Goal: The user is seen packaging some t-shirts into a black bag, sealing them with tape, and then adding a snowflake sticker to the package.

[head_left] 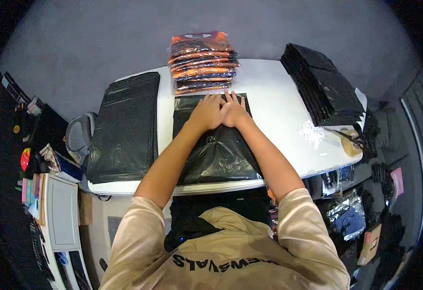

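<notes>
Black plastic mailing bag [216, 162] lay flat at the middle of the table's [274, 99] near edge, reaching toward the far edge. The left hand [205, 114] and right hand [234, 114] pressed on its far end, touching each other; neither grip closed on anything, the fingers stretched out. Handling of this bag seemed partway along; whether it was filled or sealed could not be told. Clear-wrapped folded garments [203, 60] were stacked at the middle of the far edge, apparently not yet bagged. A flat black bag pile [124, 128] covered the left end; a thicker black bag stack [325, 82] occupied the far right corner. Which held finished bags was unclear. The table was white, before a grey wall [119, 41], with a grey chair [80, 135] and white cabinet [65, 205] off its left edge.
</notes>
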`<state>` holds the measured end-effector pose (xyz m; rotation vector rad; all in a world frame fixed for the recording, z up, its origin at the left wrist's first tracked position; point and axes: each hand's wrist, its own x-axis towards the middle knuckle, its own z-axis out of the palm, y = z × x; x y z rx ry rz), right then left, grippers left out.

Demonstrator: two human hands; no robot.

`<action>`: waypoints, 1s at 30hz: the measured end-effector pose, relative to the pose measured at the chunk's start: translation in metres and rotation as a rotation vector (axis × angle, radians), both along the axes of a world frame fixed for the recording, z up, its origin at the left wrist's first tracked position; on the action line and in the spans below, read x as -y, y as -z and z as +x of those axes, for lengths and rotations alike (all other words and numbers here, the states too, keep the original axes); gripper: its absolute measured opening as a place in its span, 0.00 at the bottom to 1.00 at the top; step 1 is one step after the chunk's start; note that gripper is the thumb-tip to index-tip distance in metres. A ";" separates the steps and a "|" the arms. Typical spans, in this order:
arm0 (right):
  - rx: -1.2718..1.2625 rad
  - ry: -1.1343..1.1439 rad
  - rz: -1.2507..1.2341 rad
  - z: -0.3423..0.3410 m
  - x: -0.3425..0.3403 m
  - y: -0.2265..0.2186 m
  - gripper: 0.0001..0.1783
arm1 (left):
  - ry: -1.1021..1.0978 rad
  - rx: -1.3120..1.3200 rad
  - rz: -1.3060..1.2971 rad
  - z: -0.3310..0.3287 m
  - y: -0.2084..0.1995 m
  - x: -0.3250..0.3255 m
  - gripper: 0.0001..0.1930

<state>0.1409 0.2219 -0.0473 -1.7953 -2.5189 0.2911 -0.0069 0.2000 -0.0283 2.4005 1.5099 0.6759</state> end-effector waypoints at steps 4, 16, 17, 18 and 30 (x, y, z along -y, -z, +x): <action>-0.114 0.037 0.015 -0.001 -0.005 0.010 0.49 | -0.094 -0.128 -0.094 0.003 0.026 -0.019 0.40; -0.002 0.168 0.005 0.023 0.005 -0.001 0.50 | -0.350 -0.336 -0.190 -0.076 0.029 0.000 0.50; 0.006 0.174 -0.015 0.025 0.006 -0.002 0.49 | -0.368 -0.342 -0.195 -0.080 0.028 0.002 0.50; 0.017 0.175 -0.032 0.028 0.006 -0.004 0.49 | -0.374 -0.363 -0.210 -0.084 0.026 0.002 0.51; 0.033 0.165 0.001 0.039 0.004 0.001 0.47 | -0.471 -0.453 -0.207 -0.080 0.010 0.006 0.54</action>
